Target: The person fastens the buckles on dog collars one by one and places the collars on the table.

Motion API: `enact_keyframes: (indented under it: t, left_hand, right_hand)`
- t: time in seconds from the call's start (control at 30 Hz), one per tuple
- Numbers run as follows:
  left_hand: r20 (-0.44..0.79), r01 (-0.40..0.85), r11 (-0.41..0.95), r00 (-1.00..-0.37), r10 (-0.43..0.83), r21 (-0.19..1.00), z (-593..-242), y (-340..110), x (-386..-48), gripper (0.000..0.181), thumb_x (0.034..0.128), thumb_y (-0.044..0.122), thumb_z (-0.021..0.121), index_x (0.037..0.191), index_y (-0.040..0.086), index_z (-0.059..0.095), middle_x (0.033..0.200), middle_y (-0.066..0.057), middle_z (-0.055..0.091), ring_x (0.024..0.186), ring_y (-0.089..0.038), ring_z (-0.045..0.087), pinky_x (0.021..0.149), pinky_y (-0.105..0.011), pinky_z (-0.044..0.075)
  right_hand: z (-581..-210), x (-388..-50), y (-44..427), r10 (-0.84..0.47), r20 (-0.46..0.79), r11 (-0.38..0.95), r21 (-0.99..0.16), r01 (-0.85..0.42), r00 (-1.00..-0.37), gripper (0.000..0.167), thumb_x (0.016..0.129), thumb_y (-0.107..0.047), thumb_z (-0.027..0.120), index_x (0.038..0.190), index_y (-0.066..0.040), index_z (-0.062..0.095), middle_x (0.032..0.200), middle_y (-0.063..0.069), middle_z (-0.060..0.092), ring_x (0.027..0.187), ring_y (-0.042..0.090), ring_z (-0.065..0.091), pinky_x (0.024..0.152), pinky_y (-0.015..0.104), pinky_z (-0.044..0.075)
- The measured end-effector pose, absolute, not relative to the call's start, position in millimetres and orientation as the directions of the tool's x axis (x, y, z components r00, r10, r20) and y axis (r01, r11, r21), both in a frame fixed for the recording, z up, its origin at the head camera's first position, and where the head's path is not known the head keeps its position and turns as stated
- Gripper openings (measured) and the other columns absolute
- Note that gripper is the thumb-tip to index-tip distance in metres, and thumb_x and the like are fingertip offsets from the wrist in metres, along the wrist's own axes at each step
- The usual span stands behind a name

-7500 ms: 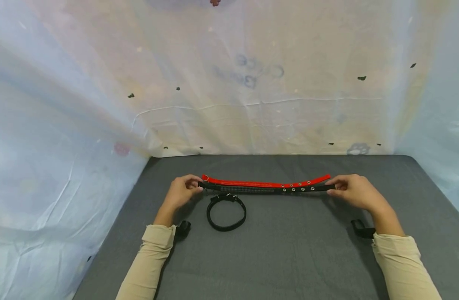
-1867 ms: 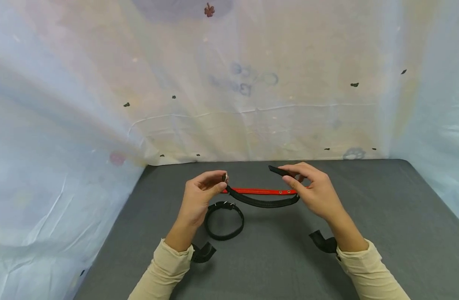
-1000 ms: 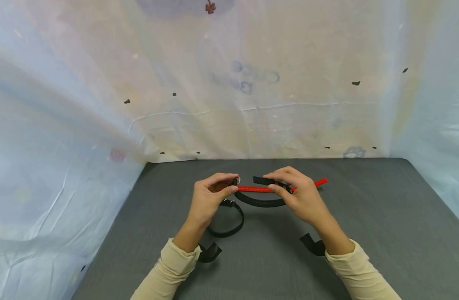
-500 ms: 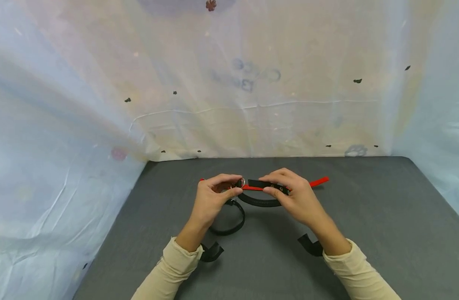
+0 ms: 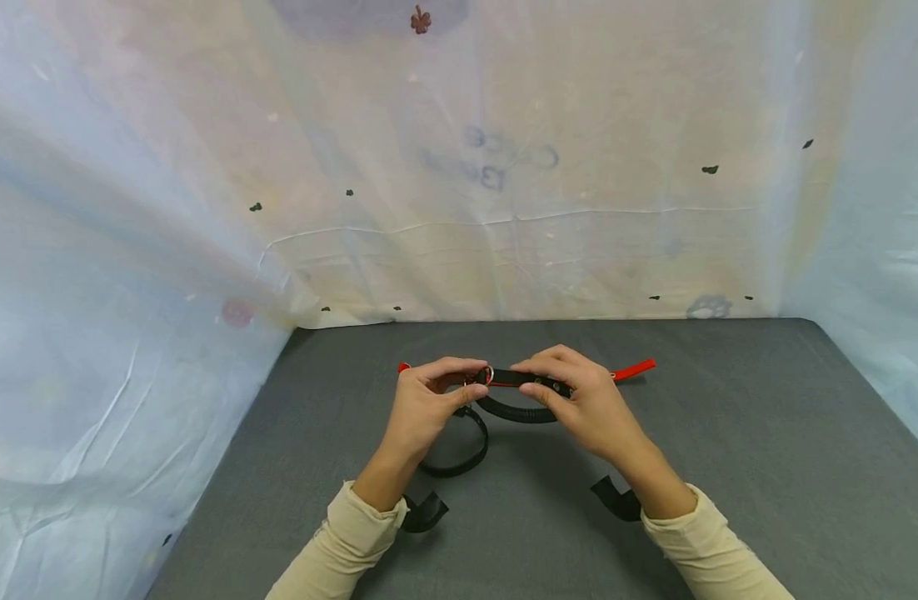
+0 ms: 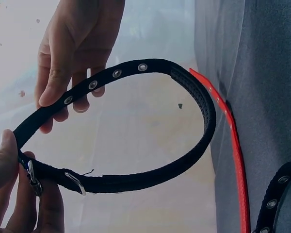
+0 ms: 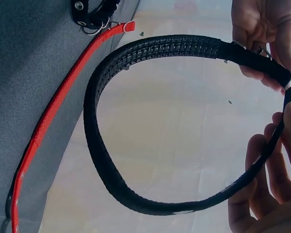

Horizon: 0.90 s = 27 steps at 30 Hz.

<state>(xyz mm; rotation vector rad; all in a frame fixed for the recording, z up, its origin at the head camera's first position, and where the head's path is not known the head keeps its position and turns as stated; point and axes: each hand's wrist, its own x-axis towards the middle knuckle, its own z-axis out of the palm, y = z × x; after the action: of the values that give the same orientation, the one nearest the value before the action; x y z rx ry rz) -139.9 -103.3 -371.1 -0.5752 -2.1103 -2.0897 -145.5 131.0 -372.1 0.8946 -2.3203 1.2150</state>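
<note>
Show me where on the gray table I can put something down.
The gray table is bare right of the right sleeve, left of the left sleeve, and between the sleeves. The middle is crowded: the left hand and right hand hold a black strap near a red strap and a black loop.

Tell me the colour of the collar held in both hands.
The held collar is black with silver-coloured eyelets, clearest in the left wrist view.

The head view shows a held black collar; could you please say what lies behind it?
A red collar lies behind it on the gray tabletop, both ends showing; the left hand, right hand and held black collar hide much of its middle.
</note>
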Motion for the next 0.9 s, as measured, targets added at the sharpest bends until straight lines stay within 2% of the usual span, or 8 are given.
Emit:
enact_keyframes:
  t: [0.3,0.5,0.6,0.73,0.9]
  left_hand:
    - [0.349,0.355,-0.004,-0.917,0.192,0.935,-372.0,-100.9,-139.0,0.032,0.0807,0.004,0.08,0.111,-0.003,0.073,0.105,-0.006,0.073,0.097,-0.01,0.068,0.086,-0.029,0.058]
    - [0.345,0.353,0.004,-0.917,0.199,0.936,-372.3,-100.3,-138.7,0.032,0.0814,0.006,0.08,0.111,-0.002,0.074,0.109,-0.022,0.07,0.097,-0.01,0.068,0.087,-0.031,0.058]
    - [0.345,0.353,0.005,-0.917,0.202,0.936,-372.2,-100.0,-138.2,0.032,0.0819,0.006,0.079,0.112,-0.002,0.073,0.112,-0.025,0.069,0.099,-0.01,0.069,0.087,-0.031,0.058]
    - [0.348,0.355,-0.002,-0.914,0.207,0.935,-373.0,-99.7,-138.1,0.032,0.0829,0.007,0.079,0.113,-0.003,0.072,0.112,-0.02,0.07,0.1,-0.01,0.069,0.085,-0.03,0.059]
    - [0.337,0.337,-0.036,-0.919,0.207,0.941,-373.4,-99.1,-137.6,0.032,0.0849,0.006,0.077,0.114,-0.005,0.071,0.106,-0.001,0.072,0.097,-0.01,0.07,0.082,-0.029,0.06]
  right_hand:
    - [-373.4,-144.1,126.5,-0.369,0.605,0.391,-0.588,-0.709,-0.705,0.032,0.087,-0.011,0.076,0.116,-0.023,0.073,0.109,-0.007,0.067,0.09,0.006,0.062,0.069,0.022,0.049]
    - [-374.3,-143.7,125.5,-0.366,0.611,0.384,-0.588,-0.712,-0.702,0.033,0.086,-0.008,0.076,0.116,-0.023,0.073,0.108,-0.007,0.067,0.086,0.004,0.059,0.068,0.021,0.048]
    - [-374.5,-143.4,125.6,-0.369,0.605,0.387,-0.589,-0.709,-0.705,0.034,0.086,-0.008,0.076,0.117,-0.022,0.073,0.108,-0.007,0.067,0.088,0.004,0.061,0.07,0.022,0.05]
    - [-374.1,-142.4,125.0,-0.376,0.593,0.388,-0.597,-0.702,-0.712,0.033,0.087,-0.01,0.076,0.118,-0.022,0.073,0.109,-0.007,0.067,0.092,0.006,0.063,0.074,0.023,0.052]
    - [-373.7,-140.9,124.0,-0.375,0.582,0.403,-0.599,-0.692,-0.722,0.031,0.088,-0.016,0.075,0.119,-0.022,0.072,0.11,-0.008,0.067,0.096,0.008,0.064,0.075,0.024,0.052]
